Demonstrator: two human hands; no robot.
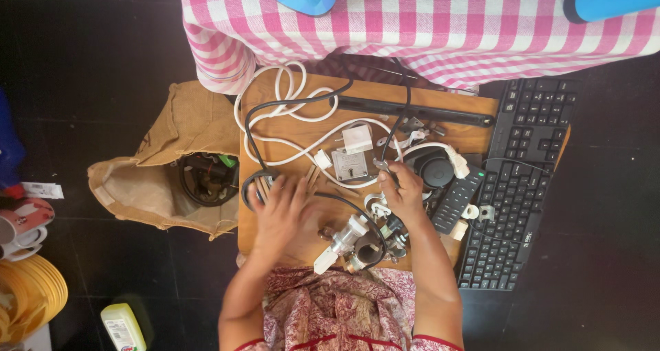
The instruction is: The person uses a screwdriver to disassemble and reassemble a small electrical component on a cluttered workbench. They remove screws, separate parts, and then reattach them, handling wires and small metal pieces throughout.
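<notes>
Left hand [278,210] flat, fingers spread, grip holding nothing, resting on coiled black cable [256,183] at wooden desk [289,244] left edge. Right hand [402,193] pinches small metal key-like piece [382,165]; grey metal lock box [349,164] lies just left, nearer that hand.

A yellow-green plastic bottle [124,327] with a white label is seen at the bottom left, lying on the dark floor. A small white label or card [42,191] with red marks is placed at the left edge, just above a patterned mug [24,220]. An open brown burlap sack [161,176] is found left of the wooden table [467,110]. No screens are visible.
</notes>
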